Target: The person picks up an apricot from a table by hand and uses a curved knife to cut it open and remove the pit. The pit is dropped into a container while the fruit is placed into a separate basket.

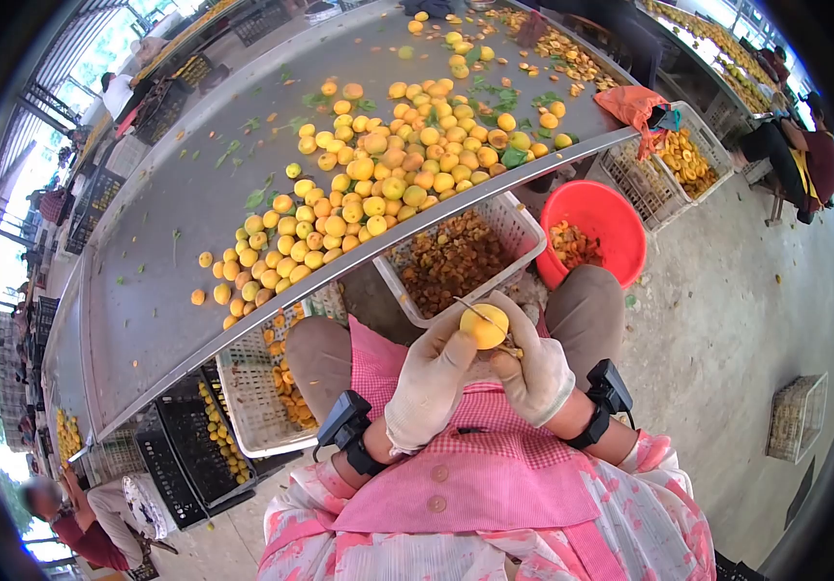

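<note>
Two gloved hands meet at the centre. The left hand [429,385] pinches a yellow fruit [484,326] between bent fingers; the right hand [535,376] presses its thumb and fingers around the fruit's other side, beside a thin wire [476,311]. From the fruit, a red tub [593,233] sits at one o'clock, a fruit-strewn metal table [175,218] at eleven.

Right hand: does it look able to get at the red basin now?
Probably yes: the red basin is open-topped, just past the right knee, though the right hand is occupied at the yellow fruit.
</note>
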The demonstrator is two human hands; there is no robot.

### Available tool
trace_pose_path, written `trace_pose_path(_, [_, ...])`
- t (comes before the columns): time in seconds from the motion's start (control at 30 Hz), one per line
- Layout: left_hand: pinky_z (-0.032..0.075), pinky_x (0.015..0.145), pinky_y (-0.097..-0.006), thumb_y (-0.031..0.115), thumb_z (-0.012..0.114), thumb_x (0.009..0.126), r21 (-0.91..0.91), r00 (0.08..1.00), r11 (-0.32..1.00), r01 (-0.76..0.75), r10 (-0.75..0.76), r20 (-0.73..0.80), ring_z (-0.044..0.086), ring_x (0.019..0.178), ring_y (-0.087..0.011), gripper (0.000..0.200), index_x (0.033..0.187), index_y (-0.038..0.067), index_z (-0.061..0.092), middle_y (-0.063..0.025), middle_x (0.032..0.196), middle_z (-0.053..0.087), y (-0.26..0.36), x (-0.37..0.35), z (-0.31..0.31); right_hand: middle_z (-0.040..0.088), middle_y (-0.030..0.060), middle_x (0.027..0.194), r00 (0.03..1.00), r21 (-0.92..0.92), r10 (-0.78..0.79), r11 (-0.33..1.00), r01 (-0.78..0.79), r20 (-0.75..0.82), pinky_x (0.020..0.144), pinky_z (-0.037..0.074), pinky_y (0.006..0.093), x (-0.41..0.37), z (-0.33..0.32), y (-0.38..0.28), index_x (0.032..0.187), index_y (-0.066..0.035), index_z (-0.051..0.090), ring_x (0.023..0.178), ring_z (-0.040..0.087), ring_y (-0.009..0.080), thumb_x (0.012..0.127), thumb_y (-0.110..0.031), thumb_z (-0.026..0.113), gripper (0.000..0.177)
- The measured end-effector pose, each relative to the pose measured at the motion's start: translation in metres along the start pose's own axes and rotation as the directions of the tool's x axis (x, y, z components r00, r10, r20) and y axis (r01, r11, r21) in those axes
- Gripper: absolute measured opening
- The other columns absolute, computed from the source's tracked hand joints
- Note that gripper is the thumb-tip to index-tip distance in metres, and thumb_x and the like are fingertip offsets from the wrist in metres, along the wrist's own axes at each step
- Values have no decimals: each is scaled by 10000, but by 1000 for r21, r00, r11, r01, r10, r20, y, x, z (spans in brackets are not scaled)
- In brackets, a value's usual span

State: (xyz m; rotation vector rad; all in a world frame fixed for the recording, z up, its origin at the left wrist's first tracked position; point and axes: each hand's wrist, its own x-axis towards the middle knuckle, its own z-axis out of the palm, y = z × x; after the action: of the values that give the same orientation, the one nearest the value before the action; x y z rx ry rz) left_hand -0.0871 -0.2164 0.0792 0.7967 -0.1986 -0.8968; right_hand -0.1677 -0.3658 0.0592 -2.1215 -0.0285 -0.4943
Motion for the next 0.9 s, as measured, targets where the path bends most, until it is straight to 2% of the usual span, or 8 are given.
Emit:
trace_pose_path(0.23, [473, 985, -295, 122, 648, 939, 392, 993, 918, -63, 98, -69, 578, 1136, -155, 473, 1355, -27, 480, -86, 1242, 588, 20, -6, 10, 675, 207, 922, 989, -44, 81, 996, -76, 127, 634, 543, 449, 1, -10, -3, 1472, -51, 290, 766, 651, 423, 975, -336, 538, 624])
trace_pose_path(0.3, [474, 979, -297, 123, 654, 936, 890, 956, 418, -181, 287, 60, 580, 1126, -149, 475, 1352, -32, 483, -85, 1238, 593, 20, -4, 7, 675, 212, 926, 977, -52, 116, 993, -109, 180, 642, 543, 454, 2, -11, -2, 1465, -62, 303, 771, 650, 428, 975, -350, 537, 615])
trace_pose_path(0.5, [476, 964, -294, 103, 647, 922, 59, 996, 996, -62, 65, -60, 588, 1111, -148, 467, 1342, -35, 495, -76, 1216, 608, -2, -2, 2, 671, 219, 923, 996, 32, 70, 997, -72, 55, 638, 538, 474, 4, 2, 0, 1463, -64, 307, 769, 649, 431, 968, -363, 545, 625])
trace_pose_path(0.63, [485, 954, -299, 112, 663, 904, 176, 996, 984, -33, 47, -80, 591, 1117, -159, 480, 1334, -29, 503, -88, 1192, 618, 4, -5, 2, 667, 229, 930, 997, -11, 48, 999, -47, 54, 640, 541, 471, 5, -2, -1, 1462, -61, 311, 766, 650, 432, 968, -370, 542, 627])
trace_pose_path(0.7, [488, 947, -298, 125, 679, 896, 882, 935, 430, -192, 353, 31, 587, 1122, -151, 490, 1330, -20, 505, -94, 1166, 625, 14, -5, 7, 665, 229, 911, 966, -103, 165, 984, -147, 198, 634, 543, 463, 7, -8, -4, 1463, -54, 313, 757, 652, 428, 965, -382, 546, 640])
trace_pose_path(0.8, [491, 939, -311, 117, 708, 855, 947, 896, 220, -235, 426, 124, 607, 1113, -200, 519, 1321, -12, 518, -124, 1150, 633, 20, -4, 9, 665, 221, 882, 961, -82, 167, 985, -152, 220, 624, 542, 454, 8, -8, -1, 1458, -39, 315, 747, 654, 421, 964, -384, 547, 646])
trace_pose_path(0.83, [491, 939, -311, 117, 708, 855, 947, 896, 220, -235, 426, 124, 607, 1113, -200, 519, 1321, -12, 518, -124, 1150, 633, 18, -4, 8, 665, 221, 882, 961, -83, 166, 985, -151, 221, 624, 542, 454, 8, -6, 1, 1458, -39, 315, 747, 654, 421, 964, -384, 547, 646])
trace_pose_path(0.9, [502, 923, -335, 115, 746, 805, 617, 959, 769, -169, 272, -76, 625, 1084, -279, 568, 1315, -11, 529, -164, 1159, 628, 13, -5, 7, 663, 214, 853, 997, 23, -27, 999, 26, 69, 613, 539, 455, 9, 1, 3, 1456, -26, 311, 733, 653, 415, 966, -378, 543, 647])
